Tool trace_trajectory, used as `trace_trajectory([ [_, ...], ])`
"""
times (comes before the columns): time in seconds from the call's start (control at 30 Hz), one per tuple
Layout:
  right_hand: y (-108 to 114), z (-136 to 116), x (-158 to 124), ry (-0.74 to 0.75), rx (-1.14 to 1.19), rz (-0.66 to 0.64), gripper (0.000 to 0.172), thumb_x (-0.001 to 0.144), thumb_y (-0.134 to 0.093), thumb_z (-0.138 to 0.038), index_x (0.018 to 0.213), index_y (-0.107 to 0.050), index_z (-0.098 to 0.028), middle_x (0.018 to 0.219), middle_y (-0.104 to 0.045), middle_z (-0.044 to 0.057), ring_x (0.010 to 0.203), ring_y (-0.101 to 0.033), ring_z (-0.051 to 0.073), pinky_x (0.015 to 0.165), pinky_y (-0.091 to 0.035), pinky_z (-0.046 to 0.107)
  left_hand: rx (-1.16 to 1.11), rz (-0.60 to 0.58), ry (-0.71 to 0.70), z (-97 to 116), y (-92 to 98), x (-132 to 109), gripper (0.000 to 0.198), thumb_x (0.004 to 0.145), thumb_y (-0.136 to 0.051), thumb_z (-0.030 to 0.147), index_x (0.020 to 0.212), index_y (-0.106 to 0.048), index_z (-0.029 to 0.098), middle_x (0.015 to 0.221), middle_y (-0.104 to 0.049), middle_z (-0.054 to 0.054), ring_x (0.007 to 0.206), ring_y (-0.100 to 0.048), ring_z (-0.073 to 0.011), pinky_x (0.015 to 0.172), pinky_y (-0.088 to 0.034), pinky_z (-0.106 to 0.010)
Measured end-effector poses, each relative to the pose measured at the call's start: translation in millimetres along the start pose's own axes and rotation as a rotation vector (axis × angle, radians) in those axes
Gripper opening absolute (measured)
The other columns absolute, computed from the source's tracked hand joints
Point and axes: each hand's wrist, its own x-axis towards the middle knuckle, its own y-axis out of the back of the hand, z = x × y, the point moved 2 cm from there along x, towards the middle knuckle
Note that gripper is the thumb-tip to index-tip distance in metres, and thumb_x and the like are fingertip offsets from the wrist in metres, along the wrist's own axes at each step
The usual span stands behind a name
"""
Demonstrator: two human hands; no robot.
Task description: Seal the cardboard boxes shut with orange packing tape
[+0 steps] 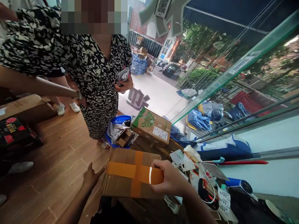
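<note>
- Gripped the taped cardboard box [126, 183] at its right edge with the right hand [171, 180], fingers [157, 164] curled shut over the orange tape, likely so the load stayed level
- Propped the same box from the other side with the left hand [92, 177], fingers spread open and only pressed against the cardboard, not clasped round it; looked like a steadying touch, not a carrying one
- Held the box low and close in, between both hands, above the wooden floor [58, 155] and just beside the bench [275, 174]
- Left numbered paper labels [223, 199] and a blue-and-white handheld tool [240, 186] strewn on the bench near the right hand, seemingly for easy reach
- Kept a second box with a green tree print [151, 126] farther off, leaning against a blue tub [116, 119] stuffed with torn packaging, apparently used for scraps
- Faced another person in a patterned dress [93, 71] beyond that, well apart from the box, with a phone [123, 76] held at waist height
- Looked out through the glass at a parked car [171, 70] on the street
</note>
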Motion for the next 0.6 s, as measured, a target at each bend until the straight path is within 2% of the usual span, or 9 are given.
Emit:
trace_trajectory([
  [0.03,1.2,-0.3,0.2,0.011,0.007,-0.012,0.022,0.057,-0.067,-0.021,0.069,-0.049,-0.019,0.062,-0.049,-0.007,0.056,-0.041,0.007,0.047,-0.027,0.019,0.051,0.024,-0.102,14.7,9.0,2.6,0.102,0.072,-0.043,0.072,0.14,-0.03,-0.003,0.101,-0.064,-0.026,0.092,-0.065,-0.0379,0.075,-0.052,-0.055],
  [0.07,2.1,-1.0,0.0,0.027,0.011,-0.018,0.022,0.056,-0.067,-0.02,0.07,-0.05,-0.019,0.062,-0.049,-0.008,0.056,-0.042,0.007,0.047,-0.028,0.018,0.034,-0.011,-0.269,34.9,16.5,3.5,0.094,0.077,-0.04,0.067,0.145,-0.023,0.005,0.12,-0.058,-0.026,0.109,-0.06,-0.0353,0.086,-0.05,-0.053],
  [0.1,2.8,-2.1,-0.5,0.048,0.011,-0.015,0.022,0.056,-0.069,-0.02,0.07,-0.051,-0.019,0.063,-0.051,-0.008,0.057,-0.043,0.007,0.048,-0.029,0.018,0.072,-0.18,-0.502,58.5,19.7,1.6,0.09,0.08,-0.042,0.063,0.149,-0.016,0.011,0.136,-0.048,-0.025,0.126,-0.049,-0.0327,0.098,-0.044,-0.052],
  [0.13,3.3,-3.3,-1.5,0.066,0.005,-0.008,0.023,0.056,-0.07,-0.021,0.072,-0.053,-0.019,0.065,-0.052,-0.008,0.058,-0.044,0.007,0.05,-0.03,0.018,0.169,-0.325,-0.719,81.6,20.7,-2.9,0.095,0.076,-0.051,0.063,0.15,-0.013,0.016,0.147,-0.038,-0.022,0.136,-0.036,-0.033,0.107,-0.035,-0.053],
  [0.17,3.4,-4.4,-2.7,0.081,-0.009,0.001,0.025,0.055,-0.072,-0.022,0.073,-0.055,-0.019,0.066,-0.054,-0.008,0.059,-0.046,0.008,0.051,-0.031,0.018,0.312,-0.45,-0.887,101.4,19.0,-8.5,0.11,0.064,-0.063,0.065,0.15,-0.014,0.017,0.153,-0.028,-0.021,0.142,-0.023,-0.0363,0.112,-0.025,-0.057],
  [0.23,2.3,-5.8,-5.5,0.096,-0.079,0.021,0.029,0.053,-0.076,-0.024,0.076,-0.058,-0.02,0.07,-0.057,-0.007,0.062,-0.049,0.009,0.054,-0.033,0.02,0.577,-0.613,-1.044,125.8,10.3,-17.5,0.129,0.046,-0.073,0.066,0.15,-0.017,0.013,0.155,-0.02,-0.024,0.144,-0.01,-0.0425,0.113,-0.009,-0.064],
  [0.33,-3.3,-5.3,-5.9,0.108,-0.207,0.013,0.035,0.052,-0.078,-0.031,0.081,-0.061,-0.02,0.074,-0.061,-0.005,0.066,-0.053,0.012,0.058,-0.036,0.022,0.782,-0.665,-1.06,124.7,-5.6,-18.0,0.138,0.036,-0.075,0.067,0.149,-0.02,0.009,0.154,-0.017,-0.028,0.142,-0.008,-0.0475,0.111,-0.006,-0.068],
  [0.47,-9.3,-2.4,2.1,0.048,-0.336,-0.08,0.042,0.055,-0.078,-0.039,0.088,-0.064,-0.018,0.069,-0.063,-0.001,0.056,-0.053,0.015,0.051,-0.035,0.024,0.687,-0.535,-1.144,97.1,-13.7,-2.9,0.142,0.031,-0.077,0.067,0.15,-0.016,0.02,0.154,-0.025,-0.023,0.139,-0.022,-0.0471,0.11,-0.013,-0.068],
  [0.6,6.4,0.4,4.3,0.068,-0.464,-0.065,0.048,0.056,-0.078,-0.049,0.089,-0.065,-0.017,0.066,-0.066,0.001,0.052,-0.056,0.016,0.047,-0.033,0.025,0.678,-0.477,-1.196,88.8,-14.4,6.0,0.149,0.029,-0.076,0.067,0.151,-0.004,0.022,0.152,-0.031,-0.02,0.136,-0.028,-0.0447,0.111,-0.015,-0.064],
])
